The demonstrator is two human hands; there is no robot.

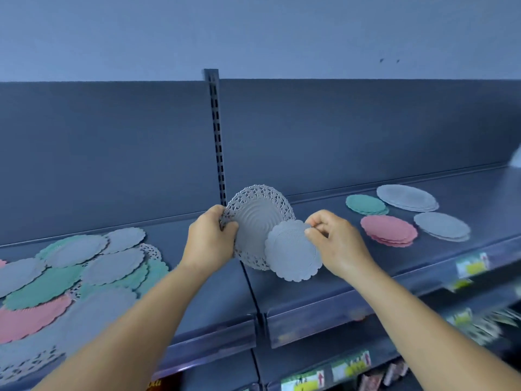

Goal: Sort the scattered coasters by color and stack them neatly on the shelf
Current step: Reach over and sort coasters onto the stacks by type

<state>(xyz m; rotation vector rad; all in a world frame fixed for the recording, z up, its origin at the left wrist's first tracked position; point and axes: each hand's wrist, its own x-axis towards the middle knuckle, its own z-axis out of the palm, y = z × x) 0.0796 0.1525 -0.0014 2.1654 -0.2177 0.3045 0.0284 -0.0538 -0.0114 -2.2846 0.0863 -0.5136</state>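
Four sorted stacks [389, 230] on shelf [324, 277] at right, mixed pile [70, 272] unsorted at left; left hand [210, 238] grips lacy grey coaster [255, 218], right hand [335, 239] pinches smaller grey coaster [293, 253] mid-air.

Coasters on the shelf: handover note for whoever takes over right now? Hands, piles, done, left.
Left hand grips the lace-edged grey coaster by its left rim.
Right hand pinches the smaller scalloped grey coaster, which overlaps the lace one; both are held above the shelf.
Done: four sorted stacks on the right: teal stack, pink stack, large grey stack, small grey stack.
Left: place the two held greys, likely on matching grey stacks, then sort the mixed pile on the left.
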